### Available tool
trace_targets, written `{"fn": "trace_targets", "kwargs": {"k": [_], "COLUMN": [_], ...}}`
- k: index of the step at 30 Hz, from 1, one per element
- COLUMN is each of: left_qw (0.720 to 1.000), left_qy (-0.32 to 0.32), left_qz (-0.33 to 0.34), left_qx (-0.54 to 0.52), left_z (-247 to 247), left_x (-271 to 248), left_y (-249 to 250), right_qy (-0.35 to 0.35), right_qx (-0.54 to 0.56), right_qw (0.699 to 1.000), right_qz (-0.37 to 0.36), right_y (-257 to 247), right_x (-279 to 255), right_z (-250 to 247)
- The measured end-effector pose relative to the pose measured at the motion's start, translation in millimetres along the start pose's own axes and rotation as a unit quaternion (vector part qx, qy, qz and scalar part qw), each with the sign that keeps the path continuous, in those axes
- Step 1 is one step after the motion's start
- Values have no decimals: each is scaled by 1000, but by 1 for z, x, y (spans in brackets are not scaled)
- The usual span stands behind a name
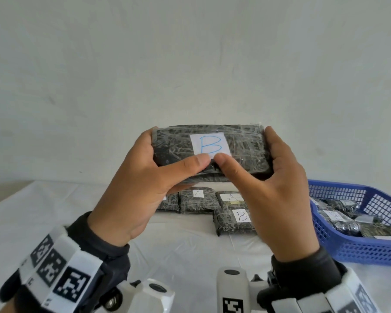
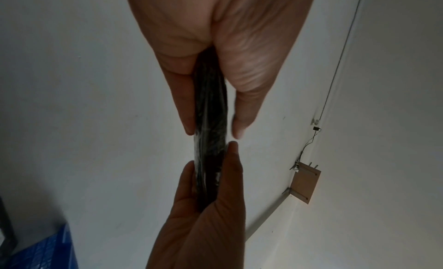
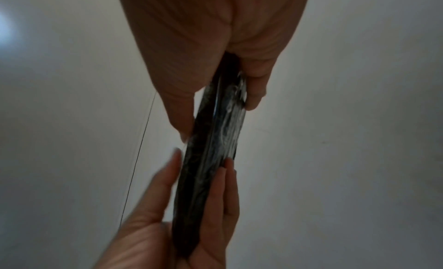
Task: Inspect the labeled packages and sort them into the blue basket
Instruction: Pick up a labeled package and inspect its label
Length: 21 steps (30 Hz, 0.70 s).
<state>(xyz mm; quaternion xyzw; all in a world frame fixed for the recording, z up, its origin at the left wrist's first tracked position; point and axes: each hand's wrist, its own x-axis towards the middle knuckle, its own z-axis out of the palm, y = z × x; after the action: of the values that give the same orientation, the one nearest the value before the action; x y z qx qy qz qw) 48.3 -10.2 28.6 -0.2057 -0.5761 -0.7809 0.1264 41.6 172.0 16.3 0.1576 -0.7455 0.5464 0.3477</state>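
Above the worktop [image 1: 190,249], both hands hold one package [image 1: 174,152] up at head height, label [image 1: 209,144] facing the camera.

Left hand [image 1: 142,186] and right hand [image 1: 278,195] each pinch one end of the dark film-wrapped package, thumbs on the front face just below the white "B" label, fingers behind; wrist views show it edge-on, clamped between thumb and fingers. Below, on the white cloth, lie more packages: two marked "A" [image 1: 198,199], one marked "B" [image 1: 233,221]. Blue basket [image 1: 370,251] sits to the right, with several wrapped packages inside.
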Motion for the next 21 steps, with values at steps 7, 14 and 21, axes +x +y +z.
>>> {"fn": "trace_targets", "kwargs": {"k": [7, 14, 21], "left_qw": [998, 986, 982], "left_qy": [-2, -29, -29], "left_qz": [-59, -138, -111], "left_qx": [1, -90, -151], "left_z": [-8, -12, -6], "left_x": [4, 6, 6], "left_y": [1, 3, -5], "right_qy": [-43, -21, 24], "right_qx": [17, 272, 293], "right_qw": [999, 961, 955], "right_qz": [25, 50, 47], "right_y": [5, 15, 10], "right_x": [2, 7, 7], "right_z": [-8, -11, -9]}}
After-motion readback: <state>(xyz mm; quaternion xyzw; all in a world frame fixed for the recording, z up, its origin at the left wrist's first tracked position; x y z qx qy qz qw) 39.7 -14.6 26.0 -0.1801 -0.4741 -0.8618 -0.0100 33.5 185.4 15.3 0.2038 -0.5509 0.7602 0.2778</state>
